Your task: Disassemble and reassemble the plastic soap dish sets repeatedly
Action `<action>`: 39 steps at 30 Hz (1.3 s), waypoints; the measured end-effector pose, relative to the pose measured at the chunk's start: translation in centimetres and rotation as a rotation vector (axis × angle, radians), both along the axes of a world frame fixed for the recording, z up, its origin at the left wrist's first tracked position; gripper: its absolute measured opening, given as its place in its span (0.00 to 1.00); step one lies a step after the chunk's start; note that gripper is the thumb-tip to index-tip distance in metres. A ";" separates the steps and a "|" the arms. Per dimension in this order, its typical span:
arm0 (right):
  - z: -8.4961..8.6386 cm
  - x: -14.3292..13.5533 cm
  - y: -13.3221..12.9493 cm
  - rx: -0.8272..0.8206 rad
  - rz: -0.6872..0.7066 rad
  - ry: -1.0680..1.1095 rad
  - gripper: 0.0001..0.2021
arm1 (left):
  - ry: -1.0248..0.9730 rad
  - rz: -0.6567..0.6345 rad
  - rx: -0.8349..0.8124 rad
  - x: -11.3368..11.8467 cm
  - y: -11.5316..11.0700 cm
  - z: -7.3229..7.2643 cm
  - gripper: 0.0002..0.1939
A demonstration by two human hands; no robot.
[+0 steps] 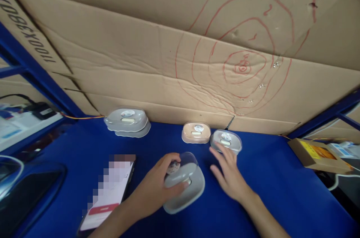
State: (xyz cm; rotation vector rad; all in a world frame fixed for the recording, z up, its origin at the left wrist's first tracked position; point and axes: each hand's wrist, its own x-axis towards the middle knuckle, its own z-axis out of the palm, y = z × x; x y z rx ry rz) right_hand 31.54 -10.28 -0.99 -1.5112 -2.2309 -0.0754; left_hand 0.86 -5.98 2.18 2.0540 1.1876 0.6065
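My left hand (163, 185) is closed around a grey oval plastic box with a clear lid (189, 193), low in the middle of the head view. Its thumb lies over the small pale tab on top, and the fingers wrap the far side beside a round sticker. Part of the clear lid sticks out past the grey part at the back. To the right, my right hand (227, 172) is open with fingers spread and nothing in it. Its fingertips overlap the front of another grey lidded box (232, 142); whether they touch it I cannot tell.
A peach lidded box (196, 133) stands left of that grey one. Stacked grey lidded boxes (128, 120) sit at the back left. A phone (108, 193) lies left of my left arm on the blue table (270, 185). Cardboard (135, 54) walls the back; a carton (319, 155) sits right.
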 end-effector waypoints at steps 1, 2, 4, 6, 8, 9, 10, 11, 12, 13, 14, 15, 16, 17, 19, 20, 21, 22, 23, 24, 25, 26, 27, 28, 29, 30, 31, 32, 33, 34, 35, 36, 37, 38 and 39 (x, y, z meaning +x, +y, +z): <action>0.3 -1.1 -0.6 -0.032 0.110 0.012 0.29 | -0.021 0.055 0.031 -0.1 0.2 0.0 0.27; 0.6 -2.0 -1.2 -0.064 0.219 0.015 0.31 | -0.017 0.124 0.101 -0.2 0.6 -0.1 0.26; 1.0 -3.4 -2.3 -0.150 0.355 0.024 0.34 | 0.060 0.244 0.272 -0.5 1.6 -0.7 0.23; 1.5 -4.0 -3.0 -0.243 0.408 0.039 0.36 | 0.165 0.282 0.350 -0.8 2.5 -1.6 0.23; 2.0 -4.2 -3.3 -0.314 0.428 0.054 0.36 | 0.247 0.247 0.338 -0.9 2.9 -2.6 0.23; 2.2 -4.3 -3.3 -0.340 0.438 0.056 0.36 | 0.278 0.217 0.320 -0.8 3.0 -3.1 0.23; 2.5 -4.4 -3.3 -0.362 0.451 0.054 0.36 | 0.304 0.189 0.307 -0.7 3.0 -3.4 0.24; 2.8 -4.5 -3.3 -0.378 0.460 0.051 0.36 | 0.325 0.168 0.305 -0.6 2.8 -3.7 0.23; 3.0 -4.7 -3.3 -0.389 0.467 0.049 0.36 | 0.338 0.159 0.318 -0.5 2.6 -3.8 0.22; 3.1 -4.8 -3.2 -0.395 0.471 0.046 0.36 | 0.341 0.161 0.342 -0.3 2.4 -3.7 0.22; 3.2 -5.0 -3.2 -0.396 0.471 0.045 0.35 | 0.330 0.162 0.371 -0.2 2.0 -3.5 0.21; 3.3 -5.1 -3.2 -0.388 0.463 0.047 0.34 | 0.307 0.142 0.389 0.0 1.6 -3.1 0.21; 3.2 -5.2 -3.2 -0.376 0.448 0.049 0.33 | 0.278 0.091 0.386 0.1 1.1 -2.7 0.23; 3.1 -5.2 -3.1 -0.362 0.430 0.050 0.31 | 0.246 0.001 0.355 0.2 0.6 -2.3 0.26; 2.8 -5.1 -2.9 -0.329 0.398 0.050 0.28 | 0.218 -0.253 0.230 0.6 -0.5 -1.8 0.39; 2.7 -5.1 -2.8 -0.310 0.386 0.050 0.27 | 0.221 -0.332 0.183 0.8 -1.0 -1.7 0.47; 2.5 -5.0 -2.7 -0.290 0.379 0.053 0.27 | 0.226 -0.365 0.165 1.0 -1.4 -1.8 0.53; 2.3 -4.8 -2.6 -0.269 0.376 0.057 0.27 | 0.230 -0.368 0.156 1.2 -1.7 -1.9 0.56; 2.2 -4.7 -2.5 -0.247 0.375 0.064 0.27 | 0.226 -0.363 0.152 1.4 -1.8 -2.1 0.56; 2.0 -4.6 -2.4 -0.225 0.375 0.070 0.28 | 0.211 -0.353 0.145 1.5 -1.8 -2.2 0.55; 1.8 -4.5 -2.3 -0.201 0.372 0.075 0.29 | 0.185 -0.340 0.128 1.5 -1.8 -2.1 0.52; 1.6 -4.4 -2.3 -0.169 0.363 0.082 0.31 | 0.148 -0.324 0.098 1.4 -1.7 -1.9 0.50; 1.4 -4.2 -2.3 -0.124 0.345 0.089 0.34 | 0.099 -0.297 0.054 1.3 -1.6 -1.6 0.47; 1.2 -4.1 -2.4 -0.062 0.323 0.094 0.38 | 0.037 -0.259 -0.003 1.1 -1.5 -1.1 0.45; 1.0 -3.9 -2.6 0.013 0.304 0.097 0.41 | -0.039 -0.220 -0.079 0.9 -1.5 -0.5 0.43; 0.8 -3.8 -2.9 0.093 0.290 0.098 0.41 | -0.128 -0.187 -0.181 0.8 -1.6 0.1 0.40; 0.7 -3.7 -3.2 0.169 0.282 0.099 0.39 | -0.223 -0.170 -0.307 0.7 -1.9 0.6 0.37; 0.7 -3.6 -3.5 0.232 0.281 0.100 0.34 | -0.316 -0.170 -0.448 0.7 -2.1 1.1 0.35; 0.7 -3.6 -3.8 0.279 0.280 0.103 0.29 | -0.395 -0.182 -0.587 0.7 -2.5 1.4 0.33; 0.8 -3.6 -4.2 0.315 0.277 0.110 0.26 | -0.456 -0.197 -0.715 0.9 -2.7 1.6 0.33; 0.9 -3.6 -4.4 0.343 0.271 0.121 0.24 | -0.504 -0.201 -0.817 1.2 -3.0 1.7 0.33; 1.2 -3.6 -4.5 0.368 0.269 0.133 0.22 | -0.543 -0.185 -0.889 1.4 -3.1 1.6 0.33; 1.4 -3.6 -4.5 0.391 0.266 0.145 0.21 | -0.576 -0.148 -0.926 1.7 -3.1 1.5 0.33; 1.7 -3.6 -4.4 0.412 0.268 0.158 0.18 | -0.596 -0.094 -0.927 1.9 -3.0 1.3 0.34; 2.0 -3.6 -4.2 0.428 0.279 0.174 0.16 | -0.588 -0.040 -0.886 2.0 -2.8 1.0 0.33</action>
